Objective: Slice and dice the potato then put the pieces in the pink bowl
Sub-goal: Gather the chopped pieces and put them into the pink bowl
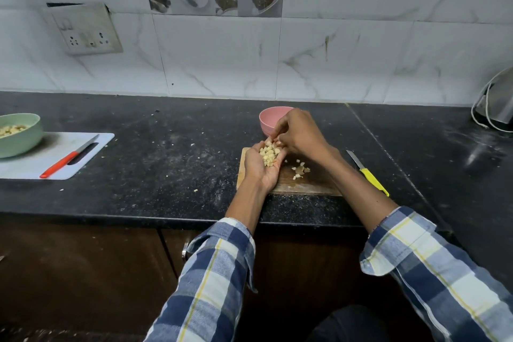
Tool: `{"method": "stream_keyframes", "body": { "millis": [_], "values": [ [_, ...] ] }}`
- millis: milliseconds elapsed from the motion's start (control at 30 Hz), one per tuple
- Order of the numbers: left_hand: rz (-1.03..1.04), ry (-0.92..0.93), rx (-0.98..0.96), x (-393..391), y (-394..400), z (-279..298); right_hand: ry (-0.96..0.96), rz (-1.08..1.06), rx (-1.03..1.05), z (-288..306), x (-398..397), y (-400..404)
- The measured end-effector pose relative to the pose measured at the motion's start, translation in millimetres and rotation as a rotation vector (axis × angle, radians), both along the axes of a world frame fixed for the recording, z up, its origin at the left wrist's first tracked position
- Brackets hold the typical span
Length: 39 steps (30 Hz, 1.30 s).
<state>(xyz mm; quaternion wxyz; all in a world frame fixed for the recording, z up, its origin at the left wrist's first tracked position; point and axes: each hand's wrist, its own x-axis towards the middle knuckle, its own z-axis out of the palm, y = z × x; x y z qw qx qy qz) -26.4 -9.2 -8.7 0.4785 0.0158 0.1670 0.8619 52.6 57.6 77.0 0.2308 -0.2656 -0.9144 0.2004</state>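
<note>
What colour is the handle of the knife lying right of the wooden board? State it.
Yellow handle, clearest in the head view.

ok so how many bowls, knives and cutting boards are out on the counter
bowls: 2, pink bowl and green bowl
knives: 2, yellow knife and red knife
cutting boards: 2, wooden board and white board
total: 6
</note>
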Motion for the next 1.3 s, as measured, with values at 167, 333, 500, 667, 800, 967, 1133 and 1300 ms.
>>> {"method": "stream_keyframes", "body": {
  "millis": [167,333,500,667,800,967,1133,1300],
  "values": [
    [0.005,0.004,0.009,2,-3,2,0.052,0.025,0.016,-7,1,4],
    [-0.034,-0.002,0.072,4,-5,4,0.011,0.044,0.063,-6,3,8],
    [-0.072,-0.013,0.076,6,-8,9,0.016,0.027,0.194,-11,12,12],
    [-0.076,-0.067,0.091,4,-6,7,0.045,0.024,0.272,-16,26,21],
    [-0.053,-0.077,0.113,4,-4,5,0.013,-0.019,0.182,-22,46,30],
    [-0.05,-0.067,0.112,5,-7,8,-0.35,0.123,0.137,-41,59,30],
    [-0.033,-0.025,0.073,7,-7,9,-0.301,0.232,0.073,-37,71,24],
    [-0.018,0.019,0.022,7,-8,9,-0.36,0.151,0.072,-42,77,25]
  ]
}}
